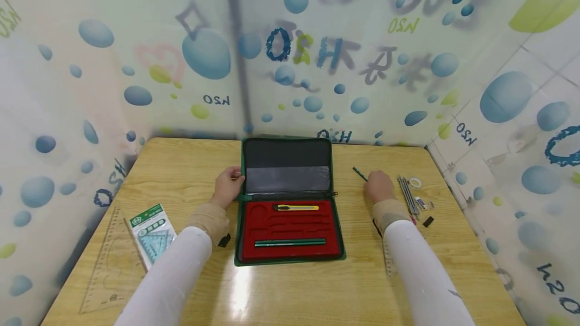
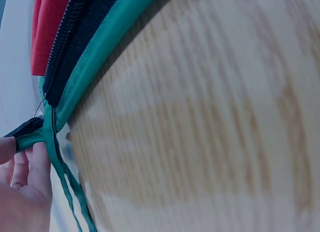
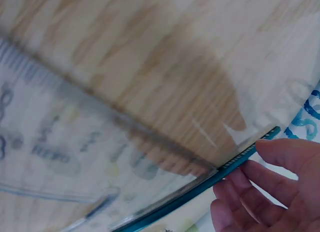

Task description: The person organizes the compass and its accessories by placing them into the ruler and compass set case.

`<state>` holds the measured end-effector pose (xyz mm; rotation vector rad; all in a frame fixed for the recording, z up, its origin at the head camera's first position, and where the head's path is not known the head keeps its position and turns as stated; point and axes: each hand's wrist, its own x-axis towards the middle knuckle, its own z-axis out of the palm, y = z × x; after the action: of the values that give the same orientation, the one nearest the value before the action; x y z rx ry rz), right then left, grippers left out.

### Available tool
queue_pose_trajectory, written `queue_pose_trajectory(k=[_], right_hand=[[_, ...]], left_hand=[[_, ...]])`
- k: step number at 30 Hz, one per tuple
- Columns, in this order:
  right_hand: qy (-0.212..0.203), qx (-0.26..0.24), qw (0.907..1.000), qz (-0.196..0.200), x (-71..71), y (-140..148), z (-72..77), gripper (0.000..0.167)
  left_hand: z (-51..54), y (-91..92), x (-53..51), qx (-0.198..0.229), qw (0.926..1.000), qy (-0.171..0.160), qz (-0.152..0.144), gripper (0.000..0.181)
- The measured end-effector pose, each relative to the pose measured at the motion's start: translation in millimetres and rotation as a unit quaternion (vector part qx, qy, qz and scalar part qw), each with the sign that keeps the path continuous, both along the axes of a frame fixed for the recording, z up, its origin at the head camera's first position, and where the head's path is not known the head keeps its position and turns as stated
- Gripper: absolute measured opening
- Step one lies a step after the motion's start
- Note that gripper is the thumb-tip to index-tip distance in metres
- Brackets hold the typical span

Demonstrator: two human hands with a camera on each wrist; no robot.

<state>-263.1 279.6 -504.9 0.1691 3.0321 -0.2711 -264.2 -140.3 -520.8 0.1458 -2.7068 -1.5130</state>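
A green zip case (image 1: 341, 245) lies unfolded, its black lid (image 1: 287, 152) at the back and a red moulded tray (image 1: 312, 251) in front. In the tray lie a yellow utility knife (image 1: 296, 208) and two dark green pencils (image 1: 290, 242). My left hand (image 1: 226, 187) pinches the lid's left edge near the hinge; the left wrist view shows fingers (image 2: 37, 172) on the green binding. To the right of the case, my right hand (image 1: 379, 186) holds another green pencil (image 3: 200, 183) between thumb and fingers. A clear ruled plastic piece (image 3: 100, 137) appears beside that pencil.
On the right lie several slim grey pencils (image 1: 408, 196), a white tape roll (image 1: 414, 182), a small eraser (image 1: 421, 203) and a black block (image 1: 428, 221). A clear ruler (image 1: 388, 258) sits partly under my right arm. Leftward are a large set square (image 1: 101, 270) and packaged set squares (image 1: 154, 235).
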Motion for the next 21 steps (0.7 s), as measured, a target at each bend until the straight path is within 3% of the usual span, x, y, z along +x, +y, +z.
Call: queue_pose_trajectory(k=[12, 21], right_hand=[[-0.006, 0.014, 0.9995, -0.027, 4.1, 0.3, 3.9, 0.022], [0.007, 0.021, 0.9997, -0.011, 1.1, 3.7, -3.6, 0.02]], left_hand=[[0.7, 1.0, -0.5, 0.001, 1.0, 0.007, 0.001, 0.03], [-0.1, -0.3, -1.1, -0.004, 1.0, 0.004, 0.0, 0.03]])
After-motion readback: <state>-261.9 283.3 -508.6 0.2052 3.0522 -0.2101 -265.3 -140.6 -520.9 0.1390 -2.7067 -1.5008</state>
